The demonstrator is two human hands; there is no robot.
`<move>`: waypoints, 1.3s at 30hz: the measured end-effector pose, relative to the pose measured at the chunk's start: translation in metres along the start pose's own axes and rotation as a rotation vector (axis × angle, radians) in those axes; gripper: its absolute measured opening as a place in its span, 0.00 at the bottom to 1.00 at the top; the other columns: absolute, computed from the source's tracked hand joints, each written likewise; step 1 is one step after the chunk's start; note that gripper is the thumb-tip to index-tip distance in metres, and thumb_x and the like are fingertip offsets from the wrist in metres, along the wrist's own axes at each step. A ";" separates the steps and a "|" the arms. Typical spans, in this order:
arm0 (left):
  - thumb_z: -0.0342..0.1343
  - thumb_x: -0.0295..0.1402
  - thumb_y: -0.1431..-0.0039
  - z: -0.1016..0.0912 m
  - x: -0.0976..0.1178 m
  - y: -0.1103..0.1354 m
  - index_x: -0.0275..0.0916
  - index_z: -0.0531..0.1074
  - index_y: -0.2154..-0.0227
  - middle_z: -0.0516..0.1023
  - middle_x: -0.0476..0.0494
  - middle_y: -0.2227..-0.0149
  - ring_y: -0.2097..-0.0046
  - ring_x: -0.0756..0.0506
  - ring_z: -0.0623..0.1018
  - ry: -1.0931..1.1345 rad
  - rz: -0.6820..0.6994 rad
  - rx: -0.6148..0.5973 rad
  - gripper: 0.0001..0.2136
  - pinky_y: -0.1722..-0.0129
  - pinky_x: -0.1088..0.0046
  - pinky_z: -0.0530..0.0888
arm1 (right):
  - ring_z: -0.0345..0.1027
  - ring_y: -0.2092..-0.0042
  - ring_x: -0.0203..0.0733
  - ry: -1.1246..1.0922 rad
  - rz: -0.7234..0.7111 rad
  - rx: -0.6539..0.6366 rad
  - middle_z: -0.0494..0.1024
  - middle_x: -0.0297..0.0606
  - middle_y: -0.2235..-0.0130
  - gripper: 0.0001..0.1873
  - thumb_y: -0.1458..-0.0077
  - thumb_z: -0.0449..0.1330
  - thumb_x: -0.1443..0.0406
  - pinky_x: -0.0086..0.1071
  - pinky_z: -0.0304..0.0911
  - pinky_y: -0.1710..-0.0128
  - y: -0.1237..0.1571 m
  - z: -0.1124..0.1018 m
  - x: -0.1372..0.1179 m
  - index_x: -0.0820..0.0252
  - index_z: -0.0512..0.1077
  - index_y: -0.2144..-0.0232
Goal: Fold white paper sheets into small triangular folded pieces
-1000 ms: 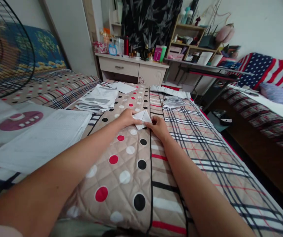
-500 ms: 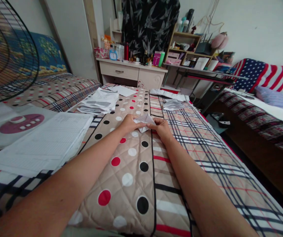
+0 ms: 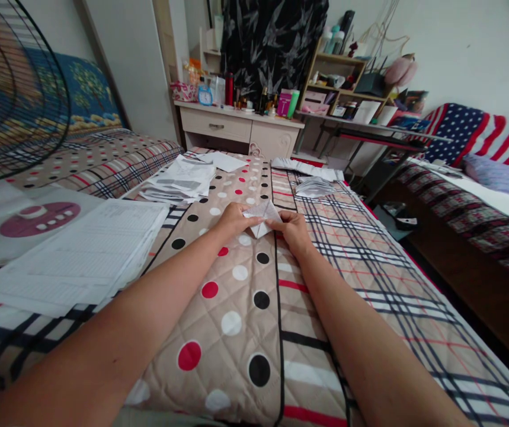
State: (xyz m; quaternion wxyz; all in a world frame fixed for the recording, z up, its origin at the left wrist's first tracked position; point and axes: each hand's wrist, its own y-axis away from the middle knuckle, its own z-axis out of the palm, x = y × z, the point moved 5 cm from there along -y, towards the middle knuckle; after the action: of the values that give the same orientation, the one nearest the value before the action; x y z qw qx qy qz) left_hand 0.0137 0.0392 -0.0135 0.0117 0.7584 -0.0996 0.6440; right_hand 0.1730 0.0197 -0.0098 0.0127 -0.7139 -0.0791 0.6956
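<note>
— On the bed [image 3: 383,279], nearest us, what shows?
— Dotted quilt [image 3: 231,296]; a stack of sheets [image 3: 80,255] at its left.
— And the hands?
— Left hand [image 3: 231,220] and right hand [image 3: 293,228] each pinch a folded paper [image 3: 261,212] between them, fingers closed on its edges, mid-bed.
— Beyond?
— Loose papers [image 3: 183,178], then a dresser [image 3: 236,124] against the far wall.

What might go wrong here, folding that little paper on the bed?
1. The quilt is soft and padded, so any crease pressed against it may come out uneven. The left hand and right hand both pinch the paper.
2. The fan stands close on the left. If it runs, the loose sheets beyond the hands might blow about. I cannot tell whether it is running.
</note>
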 end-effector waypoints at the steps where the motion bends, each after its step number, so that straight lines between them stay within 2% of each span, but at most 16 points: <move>1: 0.68 0.36 0.60 -0.001 0.001 0.000 0.32 0.77 0.75 0.77 0.46 0.75 0.75 0.50 0.72 0.007 -0.006 0.001 0.12 0.76 0.76 0.66 | 0.59 0.77 0.33 0.012 0.000 -0.003 0.72 0.31 0.79 0.08 0.64 0.66 0.62 0.29 0.55 0.75 -0.001 -0.001 0.001 0.62 0.74 0.81; 7: 0.65 0.36 0.55 -0.006 0.004 0.003 0.33 0.76 0.76 0.78 0.46 0.77 0.76 0.48 0.74 0.048 -0.077 -0.074 0.10 0.75 0.75 0.66 | 0.61 0.76 0.34 0.087 -0.005 -0.030 0.75 0.32 0.78 0.08 0.66 0.66 0.63 0.29 0.56 0.75 -0.007 -0.010 0.005 0.62 0.78 0.79; 12: 0.63 0.40 0.52 -0.008 -0.002 0.000 0.33 0.76 0.76 0.79 0.43 0.78 0.76 0.47 0.76 0.061 -0.115 -0.121 0.13 0.77 0.76 0.62 | 0.62 0.76 0.34 0.096 -0.014 -0.016 0.76 0.33 0.78 0.07 0.65 0.64 0.63 0.28 0.58 0.75 -0.011 -0.013 0.008 0.62 0.77 0.79; 19: 0.57 0.51 0.46 -0.009 -0.003 -0.003 0.34 0.73 0.76 0.78 0.43 0.77 0.78 0.51 0.72 0.128 -0.097 -0.006 0.21 0.80 0.76 0.59 | 0.65 0.77 0.35 0.070 -0.019 0.074 0.76 0.35 0.78 0.09 0.64 0.63 0.62 0.28 0.60 0.76 -0.008 -0.010 0.006 0.62 0.77 0.78; 21: 0.62 0.50 0.50 -0.005 0.001 0.000 0.34 0.74 0.74 0.79 0.43 0.75 0.77 0.50 0.74 0.147 -0.087 -0.025 0.20 0.78 0.76 0.63 | 0.65 0.76 0.35 0.062 -0.030 0.111 0.77 0.36 0.76 0.11 0.63 0.63 0.61 0.28 0.60 0.76 -0.006 -0.010 0.004 0.62 0.77 0.75; 23: 0.69 0.44 0.58 -0.001 0.004 0.003 0.33 0.76 0.71 0.81 0.42 0.71 0.73 0.49 0.76 0.165 -0.086 -0.083 0.18 0.73 0.75 0.69 | 0.65 0.76 0.36 0.053 -0.045 0.147 0.78 0.36 0.75 0.11 0.62 0.62 0.61 0.29 0.60 0.76 -0.005 -0.010 0.002 0.61 0.77 0.74; 26: 0.72 0.36 0.63 0.003 0.006 0.007 0.32 0.77 0.69 0.82 0.41 0.68 0.71 0.49 0.77 0.175 -0.089 -0.137 0.18 0.69 0.73 0.73 | 0.66 0.75 0.36 0.037 -0.068 0.173 0.79 0.36 0.73 0.11 0.61 0.61 0.60 0.29 0.61 0.74 -0.005 -0.009 0.001 0.60 0.77 0.74; 29: 0.71 0.32 0.62 0.001 0.004 0.006 0.31 0.77 0.71 0.80 0.43 0.72 0.74 0.51 0.76 0.158 -0.088 -0.116 0.14 0.72 0.75 0.72 | 0.66 0.75 0.36 0.029 -0.071 0.148 0.78 0.36 0.74 0.11 0.61 0.63 0.59 0.30 0.61 0.74 -0.004 -0.006 0.000 0.60 0.76 0.75; 34: 0.67 0.26 0.56 -0.003 0.002 0.002 0.31 0.75 0.77 0.76 0.47 0.80 0.81 0.53 0.70 0.122 -0.085 -0.073 0.06 0.80 0.79 0.65 | 0.61 0.79 0.33 0.053 -0.056 0.092 0.74 0.34 0.80 0.13 0.61 0.66 0.57 0.28 0.55 0.78 0.000 -0.001 -0.004 0.60 0.72 0.82; 37: 0.66 0.26 0.53 -0.003 0.004 0.002 0.32 0.74 0.78 0.74 0.49 0.82 0.82 0.54 0.68 0.143 -0.075 -0.030 0.05 0.81 0.79 0.62 | 0.62 0.79 0.34 0.054 -0.042 0.069 0.75 0.36 0.79 0.13 0.62 0.67 0.57 0.29 0.56 0.78 0.001 0.001 -0.005 0.61 0.73 0.79; 39: 0.66 0.27 0.54 -0.002 0.005 0.003 0.32 0.74 0.75 0.75 0.49 0.80 0.80 0.55 0.69 0.182 -0.066 -0.003 0.06 0.79 0.80 0.64 | 0.64 0.79 0.35 0.052 -0.038 0.078 0.76 0.36 0.80 0.14 0.62 0.68 0.56 0.29 0.56 0.79 0.001 0.001 -0.005 0.61 0.73 0.78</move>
State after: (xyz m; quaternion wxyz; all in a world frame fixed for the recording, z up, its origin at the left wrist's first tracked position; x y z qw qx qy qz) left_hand 0.0120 0.0356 -0.0085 0.0431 0.6996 -0.0740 0.7094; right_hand 0.1717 0.0180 -0.0045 0.0558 -0.7292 -0.0650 0.6789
